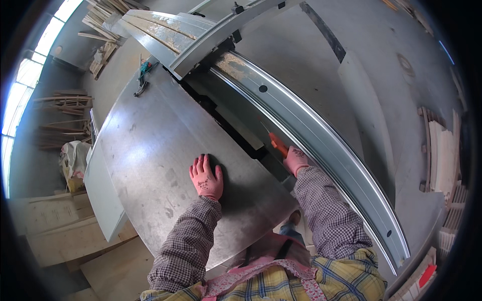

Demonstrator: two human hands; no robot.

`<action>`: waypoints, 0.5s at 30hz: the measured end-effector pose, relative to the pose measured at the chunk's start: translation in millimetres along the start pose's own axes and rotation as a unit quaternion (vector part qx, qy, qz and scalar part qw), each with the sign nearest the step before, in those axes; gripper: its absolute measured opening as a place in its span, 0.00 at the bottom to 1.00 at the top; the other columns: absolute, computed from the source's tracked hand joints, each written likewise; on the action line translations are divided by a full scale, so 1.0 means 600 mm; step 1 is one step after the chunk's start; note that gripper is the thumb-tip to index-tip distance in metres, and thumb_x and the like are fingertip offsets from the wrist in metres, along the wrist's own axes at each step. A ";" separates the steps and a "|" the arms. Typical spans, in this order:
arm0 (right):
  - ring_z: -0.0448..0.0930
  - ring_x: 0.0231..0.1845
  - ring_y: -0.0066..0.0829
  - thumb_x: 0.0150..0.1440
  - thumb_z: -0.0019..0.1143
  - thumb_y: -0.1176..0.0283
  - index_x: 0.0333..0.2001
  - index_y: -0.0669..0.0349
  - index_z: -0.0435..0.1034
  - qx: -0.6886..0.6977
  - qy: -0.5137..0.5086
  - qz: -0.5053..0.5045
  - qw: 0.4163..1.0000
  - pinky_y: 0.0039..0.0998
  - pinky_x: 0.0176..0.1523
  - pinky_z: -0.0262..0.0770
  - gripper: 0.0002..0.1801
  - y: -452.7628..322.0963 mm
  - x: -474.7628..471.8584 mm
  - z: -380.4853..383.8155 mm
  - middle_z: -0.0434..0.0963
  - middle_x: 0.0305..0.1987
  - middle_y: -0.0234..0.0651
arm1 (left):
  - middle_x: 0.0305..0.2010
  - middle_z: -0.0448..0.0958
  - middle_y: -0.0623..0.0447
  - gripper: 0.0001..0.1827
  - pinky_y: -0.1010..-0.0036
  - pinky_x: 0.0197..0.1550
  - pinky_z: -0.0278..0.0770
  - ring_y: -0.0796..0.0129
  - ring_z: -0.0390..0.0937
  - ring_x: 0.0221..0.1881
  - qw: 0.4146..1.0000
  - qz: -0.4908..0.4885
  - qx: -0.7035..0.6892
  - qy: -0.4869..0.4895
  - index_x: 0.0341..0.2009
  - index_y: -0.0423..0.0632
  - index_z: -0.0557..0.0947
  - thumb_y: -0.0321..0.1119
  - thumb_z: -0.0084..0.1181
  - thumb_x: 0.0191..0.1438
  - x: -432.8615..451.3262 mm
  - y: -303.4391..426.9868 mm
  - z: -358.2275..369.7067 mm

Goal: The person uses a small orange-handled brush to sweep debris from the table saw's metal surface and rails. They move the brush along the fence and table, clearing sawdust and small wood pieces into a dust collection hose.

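Observation:
My left hand, in a pink glove, lies palm down with spread fingers on a large grey metal table top. In a matching glove, my right hand grips an orange-handled tool with a thin metal shaft, perhaps a screwdriver. It is over the gap between the table's right edge and a long metal rail beam. The far end of the shaft is hard to make out.
A metal crossbeam spans the far end of the gap. At the table's far corner lies a teal-and-black tool. Plywood sheets are at the lower left, stacked wood strips at the right, and a pale panel beside the table.

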State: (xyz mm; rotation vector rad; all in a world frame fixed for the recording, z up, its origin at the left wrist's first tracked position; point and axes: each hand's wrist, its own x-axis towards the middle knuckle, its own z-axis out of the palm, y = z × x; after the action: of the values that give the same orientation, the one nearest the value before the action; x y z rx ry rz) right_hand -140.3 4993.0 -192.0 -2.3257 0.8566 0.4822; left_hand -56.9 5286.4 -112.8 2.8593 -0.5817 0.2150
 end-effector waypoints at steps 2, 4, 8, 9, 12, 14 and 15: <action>0.78 0.52 0.49 0.50 0.59 0.65 0.48 0.64 0.69 0.009 -0.006 0.000 1.000 0.42 0.56 0.73 0.22 0.006 0.009 0.008 0.77 0.48 0.52 | 0.64 0.65 0.41 0.31 0.51 0.70 0.47 0.47 0.57 0.68 1.000 0.005 -0.004 0.008 0.62 0.43 0.67 0.43 0.51 0.56 -0.001 0.002 -0.001; 0.75 0.56 0.50 0.51 0.58 0.67 0.52 0.64 0.67 0.033 0.016 0.021 0.999 0.43 0.58 0.72 0.25 0.010 0.018 0.020 0.74 0.54 0.52 | 0.64 0.65 0.41 0.31 0.51 0.70 0.48 0.47 0.58 0.67 1.000 0.013 -0.003 0.016 0.61 0.43 0.67 0.42 0.53 0.55 0.004 0.001 -0.003; 0.73 0.58 0.52 0.52 0.54 0.71 0.55 0.64 0.66 0.026 0.044 -0.006 0.999 0.45 0.60 0.70 0.25 0.021 0.048 0.053 0.71 0.58 0.54 | 0.63 0.65 0.42 0.31 0.51 0.69 0.49 0.46 0.59 0.66 0.999 0.020 -0.013 0.022 0.60 0.43 0.68 0.40 0.55 0.53 0.001 0.001 -0.002; 0.73 0.59 0.51 0.53 0.52 0.71 0.56 0.65 0.65 0.024 0.046 -0.017 0.999 0.44 0.61 0.68 0.24 0.022 0.060 0.061 0.71 0.58 0.54 | 0.63 0.66 0.42 0.31 0.51 0.69 0.50 0.46 0.59 0.66 0.999 0.026 -0.011 0.030 0.60 0.43 0.68 0.40 0.56 0.53 0.002 0.000 -0.003; 0.71 0.61 0.51 0.58 0.42 0.73 0.59 0.68 0.63 0.010 0.126 -0.073 0.989 0.43 0.65 0.64 0.24 0.018 0.093 0.083 0.69 0.61 0.54 | 0.63 0.66 0.42 0.31 0.51 0.68 0.51 0.46 0.59 0.66 0.998 0.028 -0.024 0.041 0.60 0.43 0.69 0.39 0.56 0.52 0.001 0.002 -0.004; 0.69 0.63 0.51 0.62 0.31 0.75 0.61 0.71 0.60 -0.063 0.261 -0.136 0.954 0.41 0.69 0.60 0.24 0.004 0.115 0.094 0.66 0.64 0.55 | 0.62 0.66 0.42 0.31 0.50 0.68 0.50 0.46 0.59 0.66 0.999 0.024 -0.024 0.043 0.59 0.44 0.69 0.40 0.56 0.51 0.003 0.004 -0.007; 0.70 0.63 0.51 0.62 0.33 0.74 0.60 0.70 0.62 -0.076 0.264 -0.122 0.954 0.42 0.68 0.61 0.23 -0.003 0.129 0.096 0.68 0.62 0.55 | 0.63 0.66 0.42 0.31 0.50 0.68 0.50 0.46 0.59 0.66 0.999 0.015 -0.020 0.026 0.59 0.44 0.69 0.41 0.56 0.51 0.004 0.006 -0.009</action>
State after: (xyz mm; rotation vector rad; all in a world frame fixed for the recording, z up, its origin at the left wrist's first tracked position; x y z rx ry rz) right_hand -90.2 4996.3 -274.2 -2.7073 0.7645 -0.2010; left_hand -56.8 5283.8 -106.9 2.7996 -0.6106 0.2794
